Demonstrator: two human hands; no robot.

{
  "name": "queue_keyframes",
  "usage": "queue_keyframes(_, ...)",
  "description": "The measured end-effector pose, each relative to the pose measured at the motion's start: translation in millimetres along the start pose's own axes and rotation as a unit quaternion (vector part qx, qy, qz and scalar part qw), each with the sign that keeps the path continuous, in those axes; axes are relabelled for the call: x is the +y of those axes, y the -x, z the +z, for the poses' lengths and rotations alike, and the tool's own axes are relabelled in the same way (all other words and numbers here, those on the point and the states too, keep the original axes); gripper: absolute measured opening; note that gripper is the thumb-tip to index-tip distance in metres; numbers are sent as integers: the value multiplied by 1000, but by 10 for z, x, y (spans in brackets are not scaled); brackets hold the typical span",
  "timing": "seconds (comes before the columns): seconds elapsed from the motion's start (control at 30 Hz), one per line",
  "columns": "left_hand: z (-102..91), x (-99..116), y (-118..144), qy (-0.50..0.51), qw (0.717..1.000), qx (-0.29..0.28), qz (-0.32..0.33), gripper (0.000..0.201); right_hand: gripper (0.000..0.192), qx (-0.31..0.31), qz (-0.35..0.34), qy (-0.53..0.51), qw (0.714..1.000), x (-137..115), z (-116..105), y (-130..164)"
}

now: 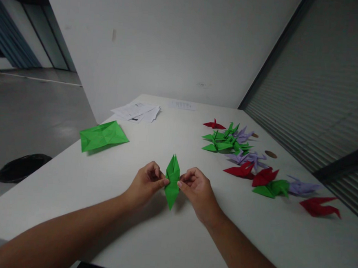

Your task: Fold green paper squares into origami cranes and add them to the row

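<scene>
The left hand (144,184) and right hand (198,192) hold a folded green paper diamond (172,186) between them over the white bench (147,242), each grip pinched closed on one side edge; uneven pulling could tear or skew the paper.

Beyond the hands, a wide lane is left along the middle of the white table (166,135), bounded by a creased green paper sheet (103,136) on the left and clustered origami cranes (224,146) on the right. Farther back, passage is obstructed by printed papers (137,111), then closed off by the wall (172,48); the right side is shut in by blinds (330,79).
</scene>
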State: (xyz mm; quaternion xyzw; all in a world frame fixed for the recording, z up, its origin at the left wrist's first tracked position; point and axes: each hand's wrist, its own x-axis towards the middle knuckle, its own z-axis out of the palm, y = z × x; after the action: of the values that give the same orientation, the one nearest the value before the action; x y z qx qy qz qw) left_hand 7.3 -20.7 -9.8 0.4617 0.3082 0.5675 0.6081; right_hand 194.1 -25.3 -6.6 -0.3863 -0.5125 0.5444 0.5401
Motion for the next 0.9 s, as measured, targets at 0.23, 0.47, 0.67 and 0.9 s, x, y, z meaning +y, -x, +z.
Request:
queue_keyframes(0.23, 7, 22, 5, 5, 1000, -8, 6, 48, 34, 0, -23, -17, 1000, -19, 8, 14)
queue_keyframes(0.47, -34, -16, -22, -30, 999, -6, -12, 41, 35, 2, -11, 3, 1000, 46, -26, 1)
queue_keyframes(0.67, -32, -21, -22, -25, 999, 1, -25, 39, 31, 10, -21, 10, 1000, 99, -57, -6)
queue_keyframes(0.9, -20, -13, -17, -91, 995, -5, -41, 38, 25, 2, -79, 49, 996, 61, -47, 23)
